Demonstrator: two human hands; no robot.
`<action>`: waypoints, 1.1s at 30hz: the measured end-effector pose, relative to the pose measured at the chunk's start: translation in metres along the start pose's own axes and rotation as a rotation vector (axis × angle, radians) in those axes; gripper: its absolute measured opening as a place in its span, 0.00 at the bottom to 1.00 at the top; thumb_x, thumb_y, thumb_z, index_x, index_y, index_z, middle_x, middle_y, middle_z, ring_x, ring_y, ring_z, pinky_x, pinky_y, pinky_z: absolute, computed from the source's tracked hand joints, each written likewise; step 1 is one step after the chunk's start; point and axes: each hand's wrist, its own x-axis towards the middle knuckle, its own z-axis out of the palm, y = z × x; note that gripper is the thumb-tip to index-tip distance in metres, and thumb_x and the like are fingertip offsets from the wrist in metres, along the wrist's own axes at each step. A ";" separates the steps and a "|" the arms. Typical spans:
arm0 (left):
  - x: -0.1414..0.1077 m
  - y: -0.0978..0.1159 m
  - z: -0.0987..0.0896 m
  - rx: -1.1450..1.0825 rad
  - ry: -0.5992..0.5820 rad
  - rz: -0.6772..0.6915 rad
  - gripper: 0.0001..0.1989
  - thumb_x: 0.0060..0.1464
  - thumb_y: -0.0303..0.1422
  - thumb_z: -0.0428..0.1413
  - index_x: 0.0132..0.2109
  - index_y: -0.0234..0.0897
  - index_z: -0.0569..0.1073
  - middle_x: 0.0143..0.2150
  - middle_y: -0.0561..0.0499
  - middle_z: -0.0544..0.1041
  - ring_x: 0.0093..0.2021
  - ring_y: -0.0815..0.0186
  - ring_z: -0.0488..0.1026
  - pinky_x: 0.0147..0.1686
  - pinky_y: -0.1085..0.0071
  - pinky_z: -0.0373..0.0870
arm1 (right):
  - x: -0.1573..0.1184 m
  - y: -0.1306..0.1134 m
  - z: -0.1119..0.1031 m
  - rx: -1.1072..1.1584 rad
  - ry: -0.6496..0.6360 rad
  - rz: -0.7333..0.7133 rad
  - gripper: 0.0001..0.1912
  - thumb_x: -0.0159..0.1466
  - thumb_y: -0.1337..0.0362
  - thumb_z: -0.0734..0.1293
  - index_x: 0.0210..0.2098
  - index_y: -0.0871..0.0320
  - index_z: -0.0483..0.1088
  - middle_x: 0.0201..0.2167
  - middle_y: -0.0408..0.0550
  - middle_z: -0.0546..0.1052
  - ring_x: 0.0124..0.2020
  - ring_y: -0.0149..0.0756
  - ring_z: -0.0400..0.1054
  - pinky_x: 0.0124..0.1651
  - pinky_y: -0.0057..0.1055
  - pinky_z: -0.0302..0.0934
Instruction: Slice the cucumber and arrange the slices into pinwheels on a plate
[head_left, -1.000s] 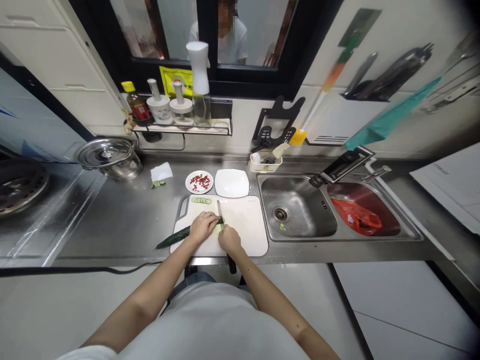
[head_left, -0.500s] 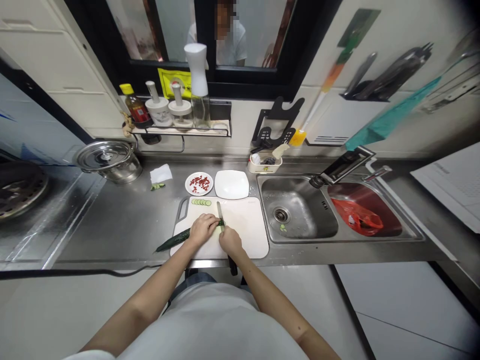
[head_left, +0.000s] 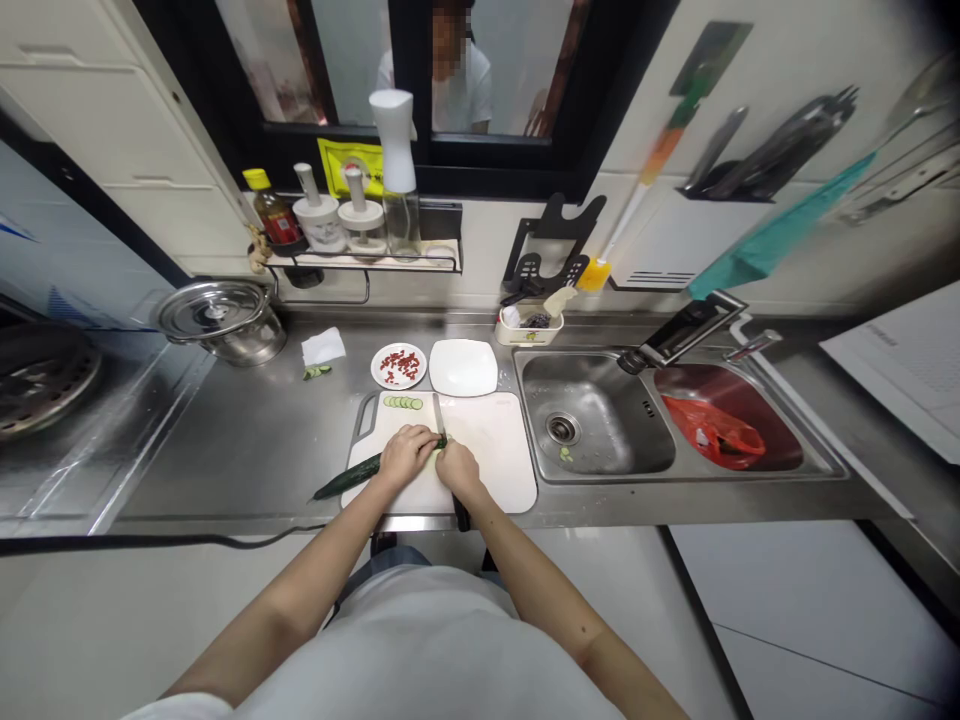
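Observation:
A long dark green cucumber lies slanted across the left part of a white cutting board. My left hand is closed over its right end. The knife is in my right hand, its black handle toward me and its blade pointing away, at the cucumber's cut end. Several thin cucumber slices lie in a row near the board's far edge. Beyond the board are a round plate with small red pieces and a bare white square plate.
A sink with a faucet is on the right, a red bag in its second basin. At left are a lidded pot and a white paper. Bottles stand on a rack; a person shows in the window glass.
The knife and my right hand have shifted slightly away from me and to the left. My left hand keeps its hold on the cucumber.

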 end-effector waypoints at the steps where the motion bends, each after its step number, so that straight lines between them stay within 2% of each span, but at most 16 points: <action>1: 0.000 0.000 0.000 0.001 0.001 0.001 0.13 0.62 0.35 0.49 0.46 0.44 0.77 0.43 0.50 0.76 0.44 0.64 0.68 0.45 0.68 0.66 | -0.001 0.001 0.002 0.002 0.011 -0.003 0.18 0.66 0.67 0.55 0.51 0.64 0.69 0.47 0.60 0.76 0.49 0.40 0.70 0.47 0.30 0.60; 4: 0.000 0.000 0.000 0.006 0.000 -0.007 0.13 0.62 0.36 0.49 0.46 0.44 0.77 0.43 0.50 0.76 0.44 0.64 0.68 0.45 0.68 0.66 | -0.007 0.004 0.007 0.010 0.030 -0.006 0.17 0.66 0.69 0.55 0.49 0.65 0.70 0.45 0.61 0.76 0.48 0.42 0.71 0.45 0.30 0.61; 13: 0.000 0.001 0.000 0.010 -0.007 -0.037 0.13 0.62 0.37 0.49 0.45 0.44 0.77 0.41 0.50 0.76 0.43 0.64 0.68 0.43 0.68 0.66 | -0.032 0.014 0.014 -0.040 -0.025 0.026 0.16 0.66 0.69 0.54 0.48 0.64 0.69 0.44 0.61 0.76 0.47 0.42 0.71 0.44 0.31 0.60; 18: 0.000 0.000 0.000 -0.006 0.000 -0.024 0.13 0.62 0.37 0.49 0.46 0.44 0.77 0.41 0.50 0.76 0.44 0.64 0.68 0.44 0.68 0.65 | -0.045 0.032 0.009 -0.052 -0.038 0.010 0.16 0.66 0.69 0.54 0.46 0.64 0.70 0.44 0.60 0.76 0.47 0.41 0.71 0.43 0.29 0.58; 22: 0.000 0.000 0.001 -0.014 -0.006 -0.037 0.12 0.62 0.37 0.49 0.45 0.44 0.77 0.42 0.51 0.77 0.44 0.64 0.69 0.46 0.67 0.65 | -0.054 0.052 0.000 -0.001 0.008 -0.012 0.16 0.66 0.68 0.53 0.45 0.63 0.70 0.42 0.57 0.77 0.43 0.38 0.71 0.40 0.27 0.56; 25: 0.001 0.001 0.000 -0.012 0.002 -0.068 0.11 0.60 0.36 0.50 0.45 0.44 0.76 0.43 0.51 0.77 0.45 0.63 0.69 0.47 0.66 0.65 | -0.057 0.062 -0.006 0.046 0.024 0.022 0.16 0.66 0.68 0.54 0.45 0.63 0.70 0.41 0.56 0.78 0.42 0.37 0.71 0.38 0.26 0.54; 33: 0.006 0.010 -0.003 0.028 -0.024 -0.131 0.13 0.56 0.37 0.53 0.48 0.44 0.75 0.44 0.49 0.76 0.45 0.60 0.69 0.46 0.65 0.64 | -0.057 0.070 -0.006 0.118 0.014 0.063 0.17 0.65 0.69 0.54 0.46 0.62 0.71 0.41 0.55 0.78 0.41 0.36 0.70 0.36 0.25 0.53</action>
